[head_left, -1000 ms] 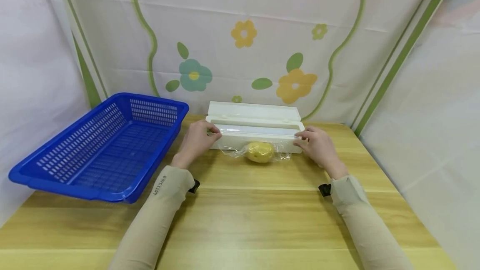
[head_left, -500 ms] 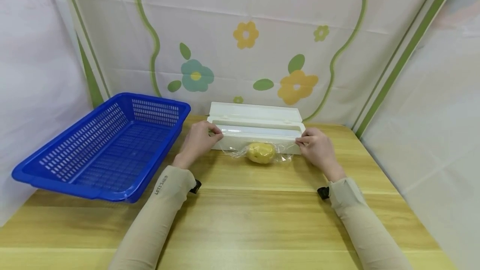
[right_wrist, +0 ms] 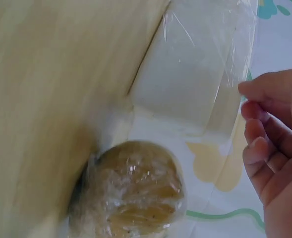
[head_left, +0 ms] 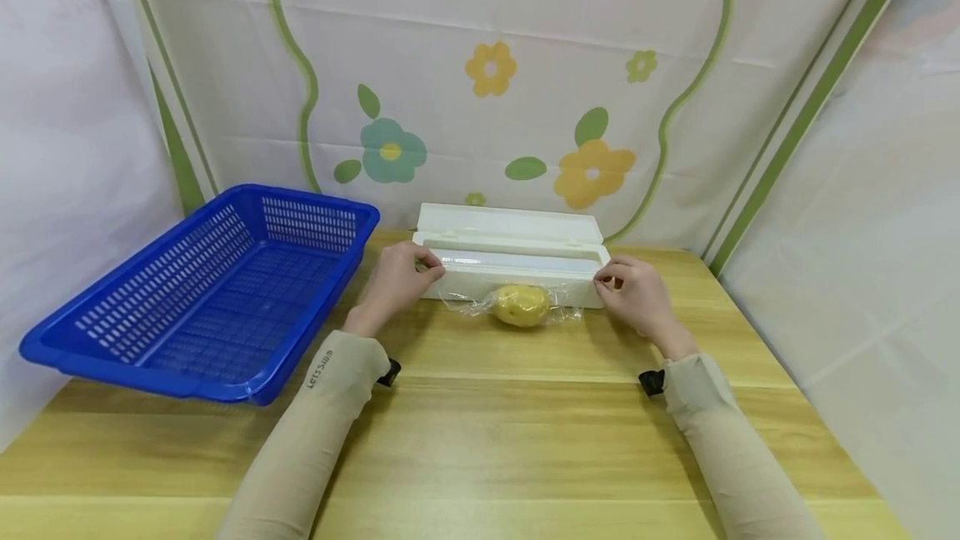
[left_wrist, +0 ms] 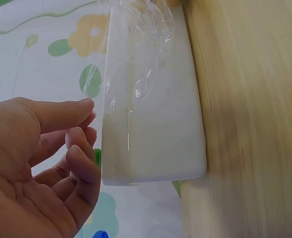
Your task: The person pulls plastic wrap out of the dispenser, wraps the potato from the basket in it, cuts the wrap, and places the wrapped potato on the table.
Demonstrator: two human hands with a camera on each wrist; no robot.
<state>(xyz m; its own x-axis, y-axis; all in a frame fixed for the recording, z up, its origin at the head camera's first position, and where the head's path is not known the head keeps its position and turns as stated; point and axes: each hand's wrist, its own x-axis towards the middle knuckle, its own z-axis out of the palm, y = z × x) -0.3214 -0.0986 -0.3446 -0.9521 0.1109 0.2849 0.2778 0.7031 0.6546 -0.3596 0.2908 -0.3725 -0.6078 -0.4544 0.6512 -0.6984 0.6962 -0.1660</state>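
A white cling film box (head_left: 517,277) stands at the back of the table, lid raised and roll showing inside. My left hand (head_left: 401,277) pinches the clear cling film (left_wrist: 146,54) between thumb and forefinger at the box's left end. At the right end, my right hand (head_left: 636,298) pinches the film's edge near the front rim. A film-wrapped potato (head_left: 521,305) lies against the box front, the wrap's ends spread out sideways. Close below the right wrist, the right wrist view has a wrapped potato (right_wrist: 141,193); the right hand and arm mostly hide that spot in the head view.
On the left stands a blue plastic basket (head_left: 262,273) with slotted sides. A white flowered cloth (head_left: 480,132) hangs right behind the box, with more cloth on both sides. The wooden table (head_left: 487,440) stretches toward me between the arms.
My right hand's thumb and fingertips, spread apart a second ago, have come together on the film at the box's right end. My left hand keeps its pinch, and the box and potato stay put.
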